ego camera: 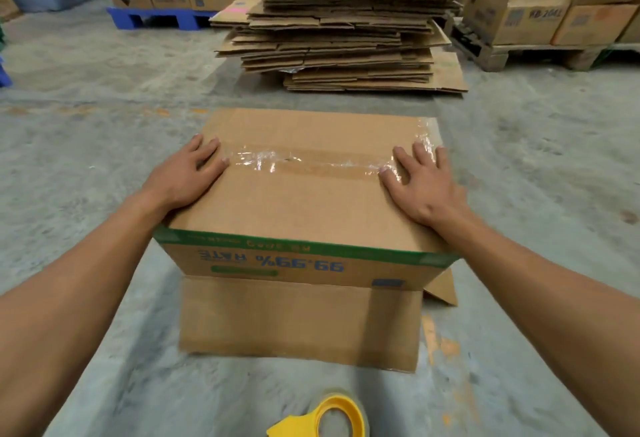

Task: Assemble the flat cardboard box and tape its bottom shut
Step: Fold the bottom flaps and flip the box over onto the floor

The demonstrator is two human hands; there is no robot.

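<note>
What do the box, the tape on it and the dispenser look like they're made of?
Box: brown corrugated cardboard, matte, going by its fluted grain. Tape: clear plastic film, glossy and wrinkled. Dispenser: yellow, smooth, probably moulded plastic.

Grey concrete floor (104, 145), stacked cardboard (346, 31)

Flat left hand (188, 173), right hand (420, 182) on taped box (301, 201)

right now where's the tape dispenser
In the head view, the yellow tape dispenser lies on the concrete floor at the bottom edge, just in front of the cardboard box, between the person's forearms.
</note>
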